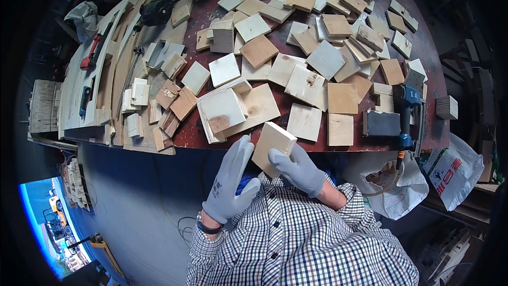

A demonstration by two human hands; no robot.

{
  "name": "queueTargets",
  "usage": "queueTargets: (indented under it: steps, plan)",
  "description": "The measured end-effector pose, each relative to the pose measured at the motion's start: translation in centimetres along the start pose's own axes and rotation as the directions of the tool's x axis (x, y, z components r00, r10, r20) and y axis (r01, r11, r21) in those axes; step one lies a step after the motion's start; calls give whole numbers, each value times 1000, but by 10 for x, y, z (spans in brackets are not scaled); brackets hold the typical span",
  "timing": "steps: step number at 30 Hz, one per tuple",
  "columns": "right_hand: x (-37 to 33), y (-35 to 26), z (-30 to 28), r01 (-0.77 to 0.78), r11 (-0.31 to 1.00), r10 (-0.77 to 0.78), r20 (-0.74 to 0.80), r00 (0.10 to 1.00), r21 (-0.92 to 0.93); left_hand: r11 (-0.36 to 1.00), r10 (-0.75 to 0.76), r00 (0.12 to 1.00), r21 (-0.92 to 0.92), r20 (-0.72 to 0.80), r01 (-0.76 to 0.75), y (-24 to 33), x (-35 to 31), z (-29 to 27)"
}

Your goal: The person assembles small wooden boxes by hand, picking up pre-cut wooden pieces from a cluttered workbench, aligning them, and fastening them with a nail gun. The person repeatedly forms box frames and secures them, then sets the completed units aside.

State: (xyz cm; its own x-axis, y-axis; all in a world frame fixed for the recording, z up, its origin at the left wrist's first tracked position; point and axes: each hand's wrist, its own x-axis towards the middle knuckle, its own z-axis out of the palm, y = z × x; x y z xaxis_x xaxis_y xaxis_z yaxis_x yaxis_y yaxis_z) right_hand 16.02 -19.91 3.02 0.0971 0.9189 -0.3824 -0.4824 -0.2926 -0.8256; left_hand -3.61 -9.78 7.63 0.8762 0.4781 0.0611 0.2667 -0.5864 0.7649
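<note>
Both my hands wear pale grey gloves and are in front of the table's near edge. My right hand (300,172) is closed on the right side of a square wooden block (272,147), which is tilted up over the edge. To the left of the block, my left hand (231,182) is open, thumb and fingers spread apart, with nothing in it. Just beyond the block lies a wooden piece with a stack of thin boards (219,114) on it. A flat square board (304,122) rests to its right.
Many loose wood blocks cover the dark red table (185,139). A blue nail gun (406,111) with a hose stands at the right edge. Long boards (114,74) with a red tool (92,53) lie left. White sacks (405,193) hang below the table's right side.
</note>
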Motion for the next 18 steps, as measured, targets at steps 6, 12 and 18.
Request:
queueTargets:
  steps: [6, 12, 18]
  plan:
    - [7, -7, -49, 167, 510, -647, -249, 720, -844, 671, -87, 990, 729, -108, 138, -71, 46, -27]
    - [8, -23, -67, -58, 290, -690, -250, 680, -955, 607, -103, 993, 787, -60, 110, -104, 62, -16]
    - [13, -21, -77, -56, 327, -650, -268, 711, -943, 602, -113, 992, 791, -47, 106, -105, 63, -14]
